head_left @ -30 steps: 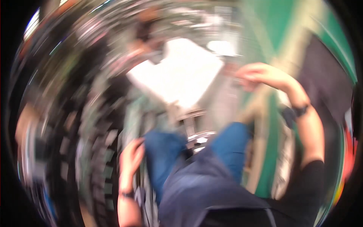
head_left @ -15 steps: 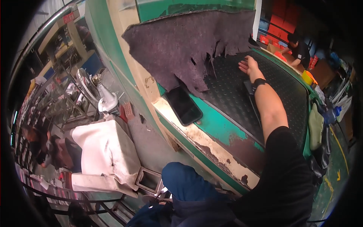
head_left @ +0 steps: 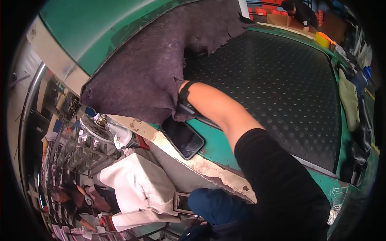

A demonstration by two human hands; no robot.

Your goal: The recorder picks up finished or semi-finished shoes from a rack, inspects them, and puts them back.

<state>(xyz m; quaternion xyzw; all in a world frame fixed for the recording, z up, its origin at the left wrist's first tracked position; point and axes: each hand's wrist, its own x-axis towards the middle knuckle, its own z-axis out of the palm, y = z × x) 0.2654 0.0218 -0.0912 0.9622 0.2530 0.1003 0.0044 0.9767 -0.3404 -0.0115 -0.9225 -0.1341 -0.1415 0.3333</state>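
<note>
A ragged dark purple-brown piece of leather [head_left: 136, 76] hangs over the green machine [head_left: 80, 28] and onto its black studded bed [head_left: 273, 88]. My right forearm [head_left: 217, 104] reaches across from the lower right, with a black band [head_left: 185, 90] at the wrist. Past the band, my right hand goes under the leather's torn edge, so its fingers are hidden. Beneath the wrist lies a long dark thing [head_left: 188, 111], partly covered. A black phone [head_left: 183, 137] rests on the machine's front ledge, close to the leather's lower corner. My left hand is out of the picture.
A white cloth-covered form [head_left: 140, 180] and a fan [head_left: 96, 128] stand at the left, near racks. Another person [head_left: 299, 14] bends over a cardboard box at the far right. A yellow-orange tape roll [head_left: 323, 39] sits on the machine's far edge.
My right hand has moved left from above the studded bed to under the leather. The view has shifted, and the leather now drapes over more of the front left corner.
</note>
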